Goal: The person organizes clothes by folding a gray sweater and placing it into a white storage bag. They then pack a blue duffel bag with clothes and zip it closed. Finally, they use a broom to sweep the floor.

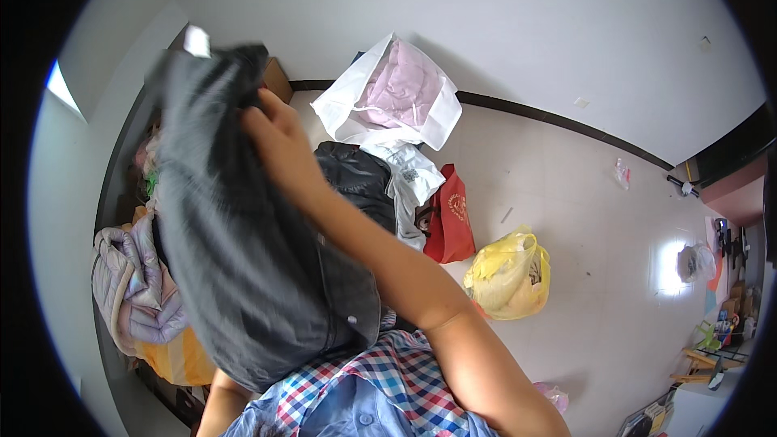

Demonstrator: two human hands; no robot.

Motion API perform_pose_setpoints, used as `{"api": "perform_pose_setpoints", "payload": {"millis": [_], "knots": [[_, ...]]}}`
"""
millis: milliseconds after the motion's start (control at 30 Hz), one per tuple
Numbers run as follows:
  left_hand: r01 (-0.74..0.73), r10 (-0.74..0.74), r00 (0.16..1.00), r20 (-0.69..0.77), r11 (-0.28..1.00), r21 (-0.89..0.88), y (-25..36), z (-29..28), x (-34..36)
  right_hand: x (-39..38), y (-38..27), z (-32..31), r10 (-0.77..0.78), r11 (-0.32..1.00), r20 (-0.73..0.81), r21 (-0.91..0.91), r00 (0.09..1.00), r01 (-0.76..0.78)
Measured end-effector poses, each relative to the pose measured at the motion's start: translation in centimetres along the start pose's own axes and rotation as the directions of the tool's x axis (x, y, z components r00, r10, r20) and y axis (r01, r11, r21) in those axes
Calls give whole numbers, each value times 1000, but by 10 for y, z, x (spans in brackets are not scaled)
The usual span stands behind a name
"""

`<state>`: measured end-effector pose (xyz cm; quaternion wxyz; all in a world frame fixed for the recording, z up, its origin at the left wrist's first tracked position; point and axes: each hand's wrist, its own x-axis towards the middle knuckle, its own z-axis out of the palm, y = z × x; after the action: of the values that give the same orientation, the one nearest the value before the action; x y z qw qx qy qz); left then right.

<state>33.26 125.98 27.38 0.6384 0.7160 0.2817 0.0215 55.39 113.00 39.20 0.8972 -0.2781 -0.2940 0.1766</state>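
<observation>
A dark grey garment (251, 218), jacket-like with a metal snap at its lower edge, hangs in front of me on the left and is smeared by motion. Near its top, my right hand (279, 137) is closed on the right edge of the cloth. A small white patch (197, 41) shows at its upper end. My left forearm appears at the bottom, but the garment hides my left hand. Behind my right forearm lie black clothing (356, 178) and a white printed cloth (411, 171).
A white bag (336, 109) holding a lilac quilted item (401, 85) stands by the wall. Right of my forearm are a red bag (453, 222) and a yellow plastic bag (510, 279) on the tiled floor. A pale lilac padded jacket (133, 283) lies at the left.
</observation>
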Motion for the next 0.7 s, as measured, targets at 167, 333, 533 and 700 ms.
{"api": "perform_pose_setpoints", "payload": {"millis": [167, 333, 533, 700], "knots": [[242, -244, 968, 52, 970, 32, -60, 16, -34, -50, 42, -151, 289, -330, -272, -928, 918, -171], [366, -366, 931, 8, 930, 19, -85, 17, -64, -50, 62, -142, 183, 687, 204, -727, 962, 23], [454, -454, 889, -60, 891, -8, -98, 14, -85, -146, 149, -151, 549, 769, 239, -521, 801, -371], [544, -544, 831, -115, 838, -36, -113, -3, -96, -235, 134, -165, 847, 490, 156, -600, 508, -632]]}}
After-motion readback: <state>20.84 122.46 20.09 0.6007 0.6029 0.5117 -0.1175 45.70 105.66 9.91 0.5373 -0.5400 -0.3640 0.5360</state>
